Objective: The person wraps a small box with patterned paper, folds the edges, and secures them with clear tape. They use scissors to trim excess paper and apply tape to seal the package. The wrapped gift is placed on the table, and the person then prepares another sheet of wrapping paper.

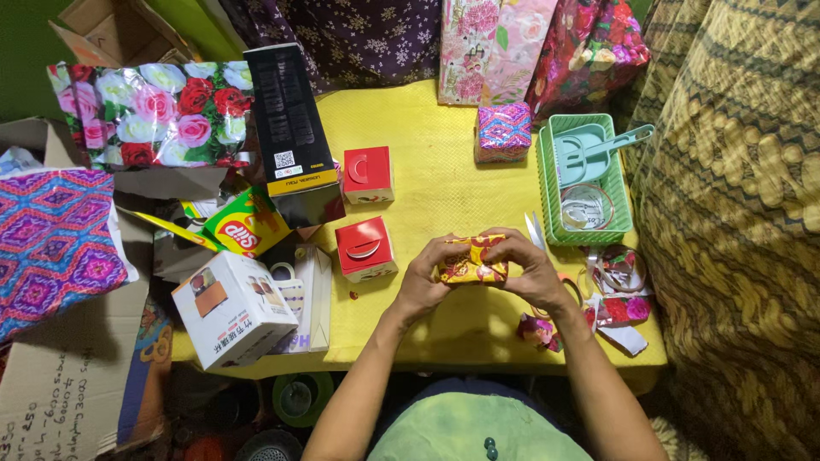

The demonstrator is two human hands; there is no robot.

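Wrapping in progress: one small box in hand.
Left hand (pixel 421 277) and right hand (pixel 531 266) are gripping the box (pixel 471 261) above the worktop (pixel 427 183); paper is covering it, two red boxes (pixel 365 249) lying unwrapped.

Both hands, left hand (pixel 424 277) and right hand (pixel 530 269), grip a small gift-wrapped box (pixel 470 263) over the yellow table (pixel 427 171). Two red boxes (pixel 366 248) lie left; green basket (pixel 617 183) far right.

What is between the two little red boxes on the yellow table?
Nothing: in the head view, only bare yellow table shows between the upper red box and lower red box.
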